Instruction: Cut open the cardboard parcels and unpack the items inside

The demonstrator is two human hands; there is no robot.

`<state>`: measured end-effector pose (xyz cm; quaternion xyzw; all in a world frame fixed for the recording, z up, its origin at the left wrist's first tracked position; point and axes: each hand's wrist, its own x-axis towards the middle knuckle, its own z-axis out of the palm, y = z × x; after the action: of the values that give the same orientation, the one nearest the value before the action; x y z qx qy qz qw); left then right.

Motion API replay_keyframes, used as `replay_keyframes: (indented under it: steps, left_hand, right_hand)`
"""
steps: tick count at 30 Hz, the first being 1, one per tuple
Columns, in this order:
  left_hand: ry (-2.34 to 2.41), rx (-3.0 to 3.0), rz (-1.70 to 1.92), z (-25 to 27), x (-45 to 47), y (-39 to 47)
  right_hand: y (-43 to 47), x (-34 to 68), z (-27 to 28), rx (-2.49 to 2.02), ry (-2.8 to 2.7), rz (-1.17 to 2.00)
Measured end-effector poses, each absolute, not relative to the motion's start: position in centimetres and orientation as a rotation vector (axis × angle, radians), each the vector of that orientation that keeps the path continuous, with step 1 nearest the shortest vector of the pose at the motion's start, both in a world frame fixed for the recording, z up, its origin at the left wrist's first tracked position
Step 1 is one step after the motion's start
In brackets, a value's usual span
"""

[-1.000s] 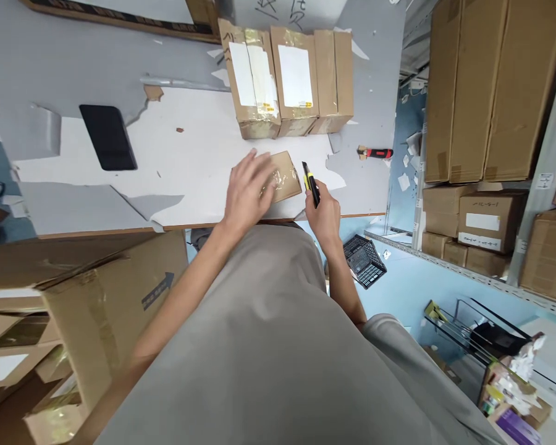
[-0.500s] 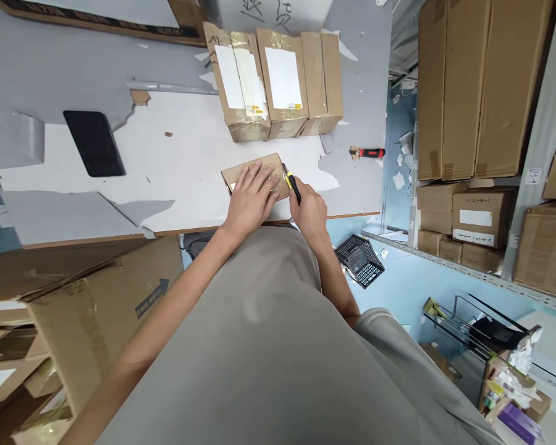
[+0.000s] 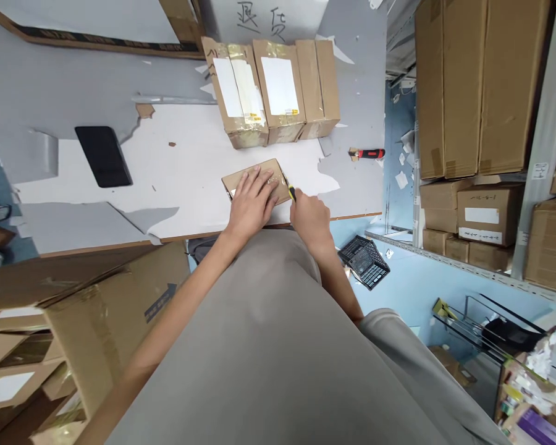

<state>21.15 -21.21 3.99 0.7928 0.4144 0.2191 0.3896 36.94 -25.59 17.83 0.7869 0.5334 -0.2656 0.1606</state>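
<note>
A small cardboard box (image 3: 238, 178) lies near the front edge of the table. My left hand (image 3: 252, 201) rests flat on its top with the fingers stretched out, pressing against the box. In my right hand (image 3: 309, 216) is a yellow and black utility knife (image 3: 291, 193), its front end against the right side of the box. The fist hides most of the handle, and the blade tip is too small to make out.
Three taped cardboard boxes (image 3: 278, 89) stand behind the small box. A black phone (image 3: 104, 156) lies at the left, and a red and black cutter (image 3: 369, 153) at the right. A large open carton (image 3: 106, 309) is at my left; shelves hold more cartons (image 3: 486, 213) at right.
The knife in my right hand has turned and shifted slightly along the box's right side, and the fist now covers more of it. My left hand stays on the box; the whole view has shifted slightly.
</note>
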Motion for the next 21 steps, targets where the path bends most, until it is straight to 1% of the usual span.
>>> replay_keyframes:
  steps: [4, 11, 16, 21]
  left_hand:
    - [1.029, 2.047, 0.54, 3.8, 21.2, -21.1]
    - [1.039, 2.022, 0.606, 4.6, 19.3, -21.1]
    - [1.36, 1.873, 0.762, 3.8, 13.4, -21.2]
    - [1.642, 1.673, 0.848, -0.1, 5.2, -18.7]
  right_hand:
    - [-27.5, 36.7, 18.5, 2.227, 1.402, -0.79]
    - [-27.2, 37.0, 20.5, 2.282, 1.424, -0.799]
    - [-27.5, 37.3, 20.6, 2.416, 1.462, -0.774]
    - [-27.5, 36.5, 20.6, 2.546, 1.567, -0.683]
